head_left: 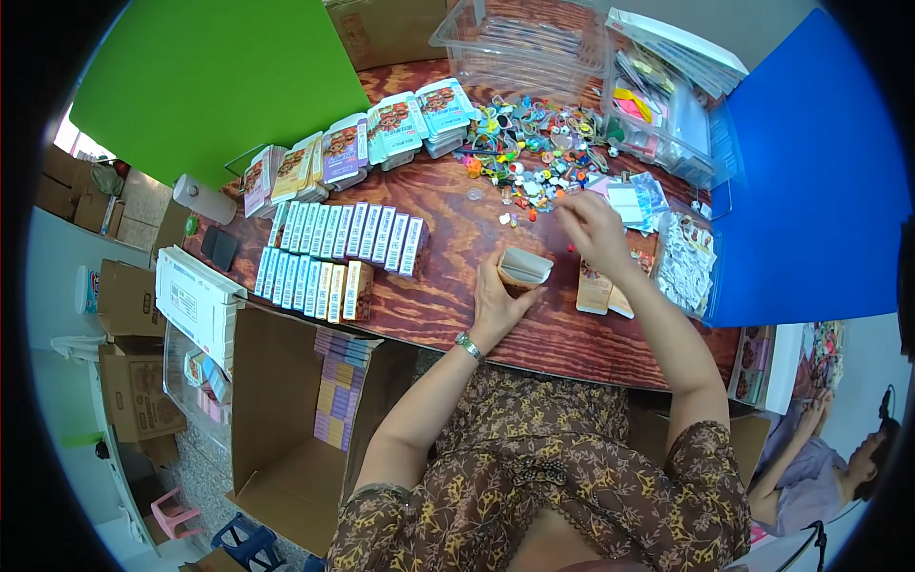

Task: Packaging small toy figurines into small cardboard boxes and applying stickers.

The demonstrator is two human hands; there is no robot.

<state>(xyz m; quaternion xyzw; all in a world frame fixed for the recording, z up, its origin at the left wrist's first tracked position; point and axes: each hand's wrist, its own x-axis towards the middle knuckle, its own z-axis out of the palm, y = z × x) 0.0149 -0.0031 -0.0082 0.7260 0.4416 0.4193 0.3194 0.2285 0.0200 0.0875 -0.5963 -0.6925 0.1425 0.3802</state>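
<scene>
My left hand [502, 303] is wrapped round a small carton [522, 270], held upright with its top flaps open, above the dark red wood-grain table [419, 310]. To its right and farther up, my right hand [598, 232] reaches to the near edge of a heap of small colourful trinkets [543, 143]. Its fingertips are drawn together; whatever they pinch is too small to make out. Under my right wrist lie flat brown cartons [593, 292], partly hidden by the arm. A few loose trinkets [510, 219] lie between the heap and the carton.
Two rows of filled cartons [329, 257] stand at left, with stacks of flat cartons [345, 151] behind. At right is a tray of silvery packets [684, 262]. Green [219, 86] and blue [810, 181] panels flank the table. A large cardboard box [276, 410] sits below; another person [820, 467] is at right.
</scene>
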